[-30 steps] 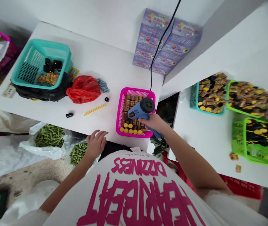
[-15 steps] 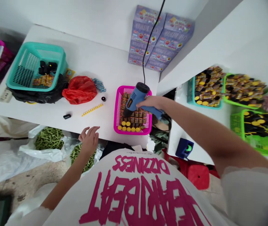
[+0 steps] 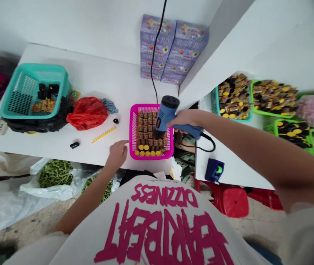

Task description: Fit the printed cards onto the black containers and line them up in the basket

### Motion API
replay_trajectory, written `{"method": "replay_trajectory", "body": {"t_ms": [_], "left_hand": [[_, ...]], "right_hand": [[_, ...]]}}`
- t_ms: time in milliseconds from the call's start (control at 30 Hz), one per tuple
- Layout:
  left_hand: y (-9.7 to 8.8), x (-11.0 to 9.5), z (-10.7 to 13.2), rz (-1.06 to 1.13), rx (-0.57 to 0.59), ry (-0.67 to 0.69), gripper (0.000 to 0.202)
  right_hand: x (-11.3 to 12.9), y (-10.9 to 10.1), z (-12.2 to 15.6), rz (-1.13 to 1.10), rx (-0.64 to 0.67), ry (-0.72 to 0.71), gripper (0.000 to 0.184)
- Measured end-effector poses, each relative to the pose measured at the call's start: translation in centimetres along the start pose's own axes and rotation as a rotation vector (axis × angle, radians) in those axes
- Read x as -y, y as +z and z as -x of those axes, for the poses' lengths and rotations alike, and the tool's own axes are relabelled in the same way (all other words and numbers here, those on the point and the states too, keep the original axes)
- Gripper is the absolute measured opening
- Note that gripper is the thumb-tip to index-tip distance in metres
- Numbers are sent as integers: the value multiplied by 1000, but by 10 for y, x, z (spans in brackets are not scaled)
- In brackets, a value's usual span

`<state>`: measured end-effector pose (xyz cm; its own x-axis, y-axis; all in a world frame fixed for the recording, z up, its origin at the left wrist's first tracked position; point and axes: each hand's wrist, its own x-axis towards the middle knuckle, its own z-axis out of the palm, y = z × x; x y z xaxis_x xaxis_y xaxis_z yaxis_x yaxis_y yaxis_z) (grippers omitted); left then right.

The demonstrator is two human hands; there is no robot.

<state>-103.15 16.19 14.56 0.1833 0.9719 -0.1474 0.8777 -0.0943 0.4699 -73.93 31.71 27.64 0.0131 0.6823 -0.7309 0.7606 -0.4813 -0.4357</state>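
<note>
Left hand (image 3: 118,151): at the front edge of the tabletop (image 3: 99,79), fingers extended, tips at the left rim of the pink basket (image 3: 150,158); contact cannot be told.
Pink basket: near the tabletop's front and right edges; yellow discs (image 3: 147,153) along its near side, brown pieces (image 3: 146,129) in rows behind.
Right hand (image 3: 186,119): wrapped around a blue heat gun (image 3: 164,116), nozzle tilted down over the rows, within the rim.
Blue tape dispenser (image 3: 214,170): second tabletop (image 3: 232,169), close to its front edge.
Yellow strip (image 3: 103,134): left of the basket, white surface between.
Red bag (image 3: 88,113): farther back; a broad stretch of tabletop separates it from stacked purple boxes (image 3: 186,48).
</note>
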Motion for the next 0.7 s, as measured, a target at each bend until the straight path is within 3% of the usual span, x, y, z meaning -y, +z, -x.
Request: {"method": "replay_trajectory", "body": {"t_ms": [67, 167, 300, 400, 500, 700], "left_hand": [[29, -25, -29, 21, 123, 121, 38], [77, -71, -62, 4, 221, 217, 39], [116, -110, -67, -67, 240, 172, 47], [122, -112, -44, -99, 246, 153, 45], [118, -101, -13, -107, 261, 171, 42], [94, -70, 29, -90, 230, 224, 38]], "right_hand": [[-26, -14, 22, -10, -21, 45, 24], [-65, -22, 51, -85, -260, 71, 27], [-105, -14, 76, -250, -407, 107, 29], [-118, -4, 82, -350, -395, 130, 28], [-122, 6, 77, -375, -293, 116, 28], [-102, 30, 43, -160, -51, 30, 30]]}}
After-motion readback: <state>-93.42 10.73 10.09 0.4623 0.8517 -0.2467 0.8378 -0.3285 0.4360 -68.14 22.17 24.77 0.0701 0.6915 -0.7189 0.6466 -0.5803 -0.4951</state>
